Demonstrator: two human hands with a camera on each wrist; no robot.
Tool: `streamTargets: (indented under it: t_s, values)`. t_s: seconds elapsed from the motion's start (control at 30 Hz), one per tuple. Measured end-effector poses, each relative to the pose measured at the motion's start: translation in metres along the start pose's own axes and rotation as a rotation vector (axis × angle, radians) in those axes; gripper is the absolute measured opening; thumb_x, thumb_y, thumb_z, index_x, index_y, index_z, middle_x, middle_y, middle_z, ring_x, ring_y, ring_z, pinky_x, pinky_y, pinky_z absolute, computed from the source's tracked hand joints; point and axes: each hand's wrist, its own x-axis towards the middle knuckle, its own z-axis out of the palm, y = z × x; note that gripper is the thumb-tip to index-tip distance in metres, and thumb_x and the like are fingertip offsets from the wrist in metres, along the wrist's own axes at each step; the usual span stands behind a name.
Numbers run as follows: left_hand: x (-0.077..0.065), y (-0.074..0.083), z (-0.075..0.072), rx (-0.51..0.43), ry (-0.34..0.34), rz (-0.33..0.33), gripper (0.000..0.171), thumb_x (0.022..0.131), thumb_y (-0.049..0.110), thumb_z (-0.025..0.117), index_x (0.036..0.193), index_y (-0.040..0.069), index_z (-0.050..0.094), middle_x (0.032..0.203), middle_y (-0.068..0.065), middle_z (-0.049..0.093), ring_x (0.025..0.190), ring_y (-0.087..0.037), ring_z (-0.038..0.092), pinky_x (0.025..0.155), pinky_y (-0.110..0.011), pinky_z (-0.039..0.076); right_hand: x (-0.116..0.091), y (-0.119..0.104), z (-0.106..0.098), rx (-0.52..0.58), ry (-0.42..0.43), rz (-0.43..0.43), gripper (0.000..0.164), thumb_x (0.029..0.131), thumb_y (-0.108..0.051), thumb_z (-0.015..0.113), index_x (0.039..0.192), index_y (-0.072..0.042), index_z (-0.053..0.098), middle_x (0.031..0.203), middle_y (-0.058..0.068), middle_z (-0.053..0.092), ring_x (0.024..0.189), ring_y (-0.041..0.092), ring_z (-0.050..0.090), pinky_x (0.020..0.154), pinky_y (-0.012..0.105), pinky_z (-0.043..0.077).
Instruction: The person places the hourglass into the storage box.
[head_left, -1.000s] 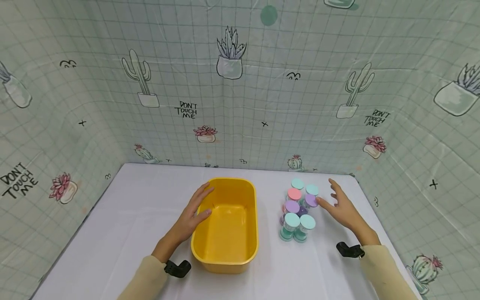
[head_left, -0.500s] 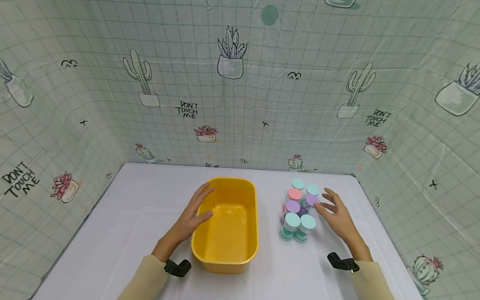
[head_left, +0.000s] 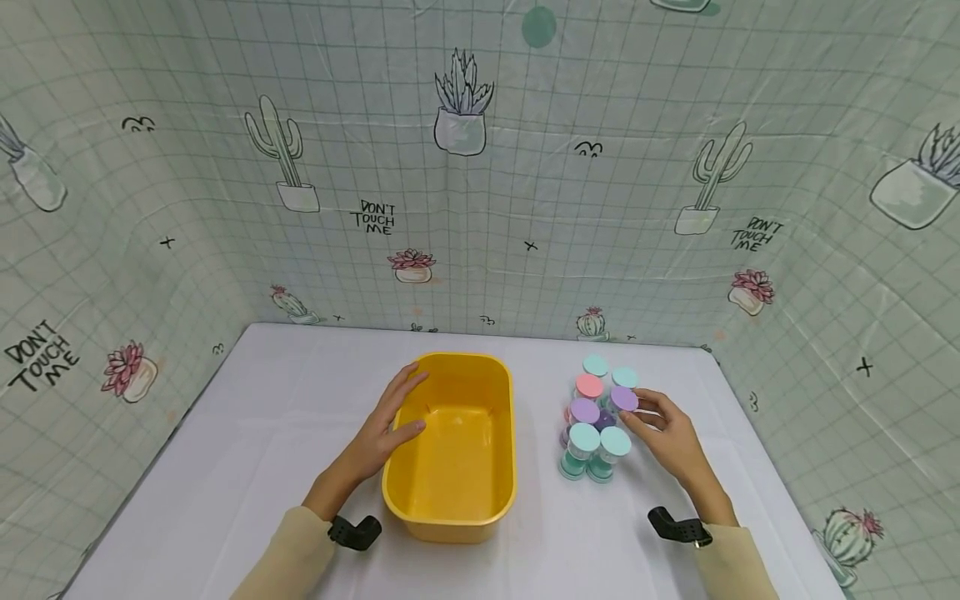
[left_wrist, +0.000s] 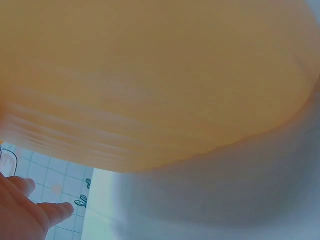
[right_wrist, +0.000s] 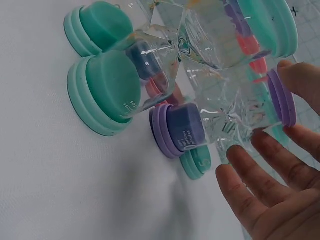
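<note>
- Right of centre in the head view, a cluster of sand timers [head_left: 584,438] stands upright and close together, with teal, pink and purple caps.
- At the cluster's right edge, the right hand [head_left: 667,437] pinches the cap of a purple sand timer [head_left: 623,400] between thumb and forefinger; the right wrist view shows its other fingers loosely spread below the cap.
- Lowest in the cluster, two teal sand timers [head_left: 615,444] stand side by side, nearest the bottom of the frame; a pink cap [head_left: 588,386] and another purple cap [head_left: 585,411] show farther up and left.
- Near the middle of the frame, a deep yellow bin [head_left: 450,475] sits left of the timers, well apart from the right hand.
- Over the bin's left rim lies the left hand [head_left: 375,437], thumb and fingers wide apart and grasping nothing; whether they touch the rim I cannot tell.
- Across the lower half, a white table [head_left: 300,400] carries everything; above it hangs a pale green gridded backdrop [head_left: 517,200] printed with cacti.
- At the lower edge, beige sleeves [head_left: 288,554] reach to black wrist devices [head_left: 356,533].
</note>
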Motion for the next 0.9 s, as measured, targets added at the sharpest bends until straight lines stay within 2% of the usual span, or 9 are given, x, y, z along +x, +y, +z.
streamTargets:
  t_s: [0.3,0.53,0.8,0.9]
  values:
    - [0.000,0.000,-0.001,-0.010,-0.006,-0.029,0.065,0.099,0.013,0.056,0.159,0.002,0.034,0.173,-0.014,0.011,0.158,-0.045,0.009,0.119,-0.076,0.011,0.004,-0.004,0.000,-0.054,-0.033,0.013,0.059,0.098,-0.034,0.072,0.144,-0.003,0.051,0.134,0.023,0.062,0.122,0.042,0.064,0.085,0.020,0.058]
    - [0.000,0.002,-0.003,0.008,-0.007,-0.038,0.066,0.099,0.019,0.056,0.159,0.004,0.035,0.173,-0.012,0.012,0.158,-0.044,0.008,0.119,-0.077,0.011,0.011,-0.010,-0.006,-0.124,-0.060,-0.031,0.054,0.096,-0.030,0.074,0.138,-0.001,0.058,0.128,0.024,0.066,0.113,0.039,0.070,0.078,0.017,0.057]
    - [0.000,0.002,-0.004,0.015,-0.021,-0.059,0.066,0.099,0.019,0.058,0.159,0.007,0.034,0.174,-0.011,0.011,0.159,-0.044,0.006,0.118,-0.077,0.010,0.017,-0.021,-0.017,-0.228,-0.141,-0.042,0.058,0.095,-0.036,0.075,0.136,0.001,0.060,0.128,0.024,0.068,0.110,0.037,0.072,0.086,0.046,0.062]
    - [-0.001,0.003,-0.005,0.022,-0.022,-0.064,0.066,0.099,0.018,0.058,0.159,0.007,0.035,0.173,-0.011,0.012,0.159,-0.044,0.005,0.118,-0.078,0.010,0.018,-0.028,-0.024,-0.264,-0.164,-0.060,0.057,0.095,-0.035,0.074,0.135,0.003,0.060,0.128,0.025,0.068,0.109,0.037,0.072,0.086,0.050,0.062]
